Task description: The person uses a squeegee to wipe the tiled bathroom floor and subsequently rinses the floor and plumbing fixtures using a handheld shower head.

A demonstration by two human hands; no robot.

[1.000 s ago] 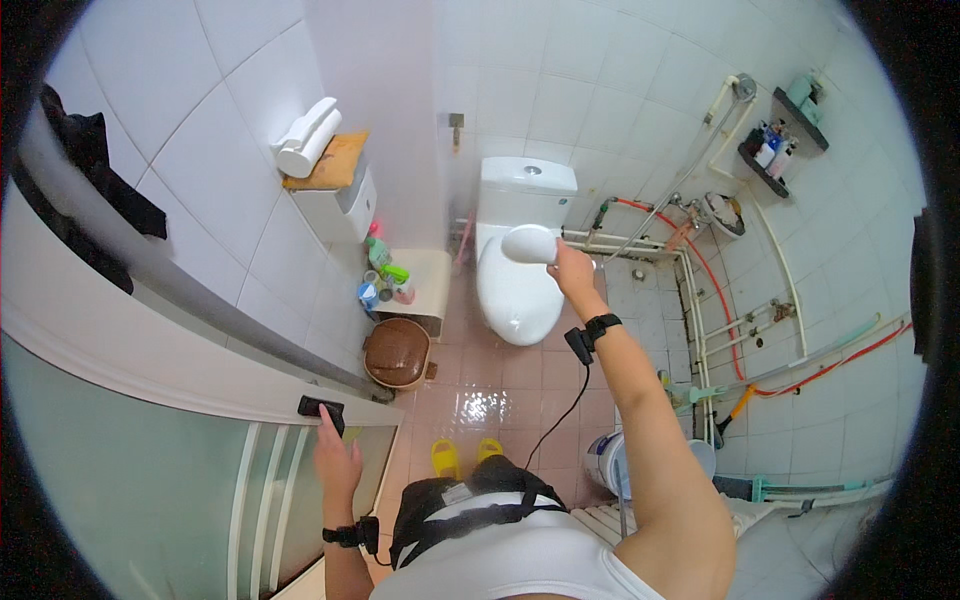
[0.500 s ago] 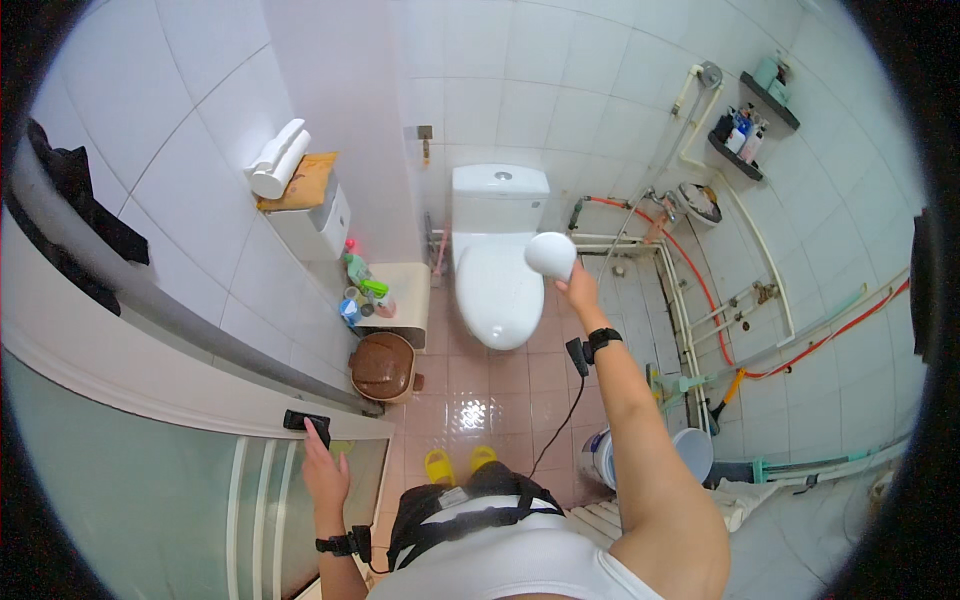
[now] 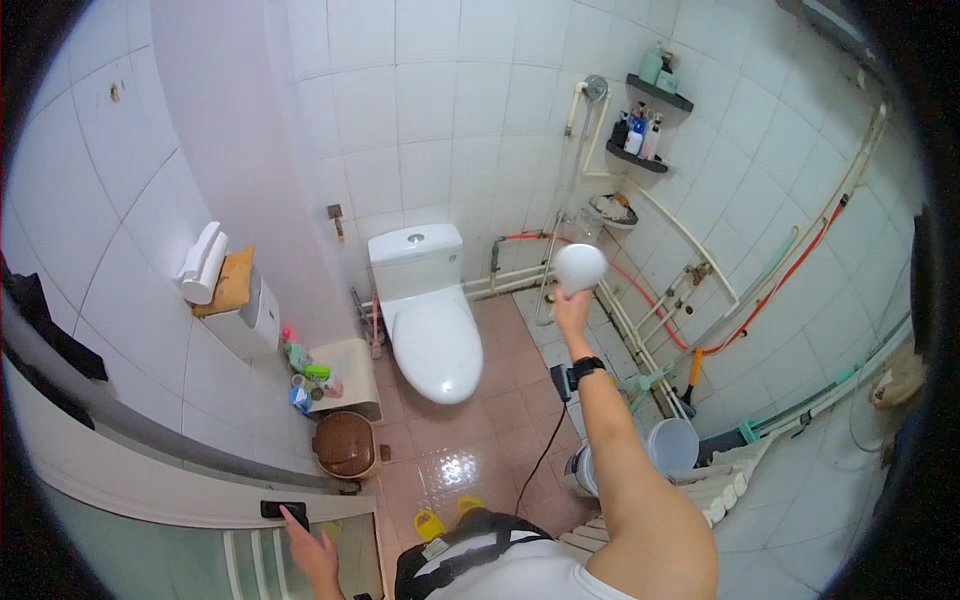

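In my right hand (image 3: 572, 312), held up in front of me, is a white bulb-shaped object (image 3: 581, 266) with a smooth rounded top. My fingers close round its lower end, which they mostly hide. At the lower left, my left hand (image 3: 314, 550) is on the black door handle (image 3: 285, 510), its fingertips at the handle's right end. The handle sits on the edge of a white-framed door (image 3: 200, 500) with frosted panes. Behind the bulb-shaped object, in the far corner, are the shower pipes and hose.
A white toilet (image 3: 435, 345) stands ahead, with a brown-lidded bin (image 3: 345, 445) and a cream stool (image 3: 345, 375) to its left. Buckets (image 3: 672, 447) are at my right. Corner shelves (image 3: 638, 157) hold bottles. An orange-red hose (image 3: 650, 293) runs along the right wall.
The view has turned right, bringing more of the right wall in. My right hand has carried the bulb-shaped object rightward, from over the toilet to before the shower corner. My left hand stays at the handle.
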